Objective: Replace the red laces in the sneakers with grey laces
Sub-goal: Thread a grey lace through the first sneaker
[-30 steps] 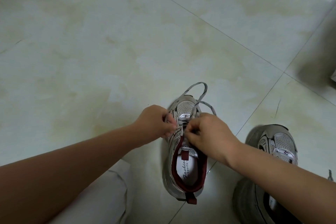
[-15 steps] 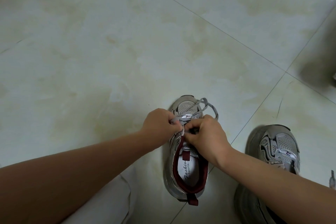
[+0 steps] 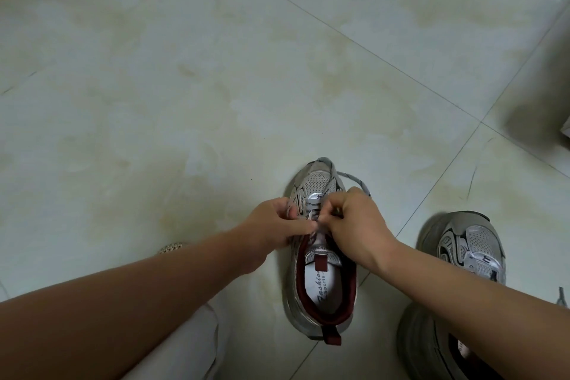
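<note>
Looking down, we see a grey sneaker [image 3: 320, 271] with a dark red lining standing on the pale tiled floor [image 3: 185, 102], toe pointing away from us. Our left hand [image 3: 277, 228] sits on its left side at the eyelets, fingers curled in and pinching the grey lace [image 3: 351, 177] close to the tongue. Our right hand [image 3: 354, 225] is on the other side, fingers likewise curled tight, thumb and forefinger nipping the same lace; the two hands almost touch over the middle of the shoe. A loop of the lace runs forward from the right hand and arcs across the toe. The second sneaker [image 3: 468, 250] stands well to the right, partly hidden by our right forearm. We cannot make out any red lace in view.
</note>
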Demonstrator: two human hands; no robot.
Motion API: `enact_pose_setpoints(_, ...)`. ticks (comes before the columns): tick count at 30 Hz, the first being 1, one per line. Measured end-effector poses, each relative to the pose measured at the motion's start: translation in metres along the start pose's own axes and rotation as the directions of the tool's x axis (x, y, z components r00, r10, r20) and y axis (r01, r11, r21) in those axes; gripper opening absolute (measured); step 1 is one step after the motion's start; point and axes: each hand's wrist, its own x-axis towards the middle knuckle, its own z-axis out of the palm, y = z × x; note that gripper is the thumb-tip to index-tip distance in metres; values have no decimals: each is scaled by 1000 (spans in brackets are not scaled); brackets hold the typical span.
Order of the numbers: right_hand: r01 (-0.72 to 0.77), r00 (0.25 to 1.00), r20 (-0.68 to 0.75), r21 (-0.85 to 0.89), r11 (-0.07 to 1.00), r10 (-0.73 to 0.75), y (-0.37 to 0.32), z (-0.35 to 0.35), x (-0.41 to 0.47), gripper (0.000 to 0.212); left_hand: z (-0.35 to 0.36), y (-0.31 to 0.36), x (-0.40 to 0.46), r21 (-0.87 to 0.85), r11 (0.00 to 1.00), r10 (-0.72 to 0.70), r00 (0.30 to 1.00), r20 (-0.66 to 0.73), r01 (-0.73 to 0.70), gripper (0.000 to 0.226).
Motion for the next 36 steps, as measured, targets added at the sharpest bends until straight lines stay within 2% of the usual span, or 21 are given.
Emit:
enact_pose_setpoints(2,-11,997,-69,95,995,18,-7,-17,-4,30,-2,-1,1,-56,998,-32,998,-58,29,41)
enact_pose_setpoints(4,-15,996,-77,400,916,50,-19,-43,-5,34,-3,-3,3,-74,996,-51,994,-95,45,38)
enact_pose_setpoints(5,-33,998,-24,607,794,60,-25,-60,-5,36,-3,-4,3,-75,996,-54,993,-101,47,36)
enact_pose_setpoints(7,-77,997,75,897,435,20,-34,-95,-5,35,-2,-5,3,-81,996,-49,992,-119,39,30)
enact_pose_setpoints(8,-66,997,71,947,315,-6,-36,-111,-6,31,-1,-6,2,-78,996,-45,991,-129,35,26)
enact_pose_setpoints(9,-37,999,42,957,288,-10,-37,-126,-6,27,-1,-6,2,-67,997,-39,990,-138,30,23)
enact_pose_setpoints(10,8,1000,-14,935,355,14,-34,-136,-5,27,-1,-6,2,-43,999,-26,989,-147,20,20)
enact_pose_setpoints(12,63,990,-135,706,705,47,-27,-138,-2,32,1,-6,0,43,999,30,986,-167,-23,17)
enact_pose_setpoints(13,48,986,-162,442,896,27,-22,-131,-3,29,2,-6,-1,100,993,80,981,-178,-63,17)
enact_pose_setpoints(14,27,991,-130,117,993,-12,-16,-121,-5,19,3,-5,-2,154,982,140,972,-187,-112,18)
enact_pose_setpoints(15,9,999,-33,-209,978,-16,-8,-108,-7,10,5,-5,-3,199,967,197,961,-192,-158,19)
enact_pose_setpoints(16,26,997,76,-484,875,12,-3,-97,-10,15,6,-5,-5,232,953,242,950,-196,-195,20)
enact_pose_setpoints(17,89,986,165,-630,771,21,2,-88,-14,18,7,-5,-6,256,942,271,941,-201,-217,21)
enact_pose_setpoints(19,134,963,269,-550,824,22,2,-85,-19,17,7,-6,-6,284,931,296,931,-213,-231,21)
enact_pose_setpoints(21,42,952,305,-129,991,0,0,-97,-20,27,7,-7,-5,295,927,304,926,-224,-233,23)
enact_pose_setpoints(22,2,962,271,99,995,-29,-1,-104,-20,29,7,-8,-4,297,926,306,924,-227,-234,24)
enact_pose_setpoints(24,-26,961,271,312,950,-63,-3,-111,-19,31,9,-8,-4,305,923,307,925,-224,-232,24)
enact_pose_setpoints(26,-88,904,425,266,960,-35,-3,-106,-20,33,9,-8,-4,331,915,310,927,-212,-230,23)
enact_pose_setpoints(29,-130,792,583,-132,983,183,-3,-88,-25,39,7,-6,-6,405,876,348,924,-155,-262,16)
enact_pose_setpoints(32,0,911,386,-355,935,147,-1,-62,-26,33,3,-2,-4,525,802,388,917,-93,-286,16)
enact_pose_setpoints(36,-3,973,224,-255,967,62,-3,-33,-23,26,1,6,5,559,798,296,955,-38,-225,24)
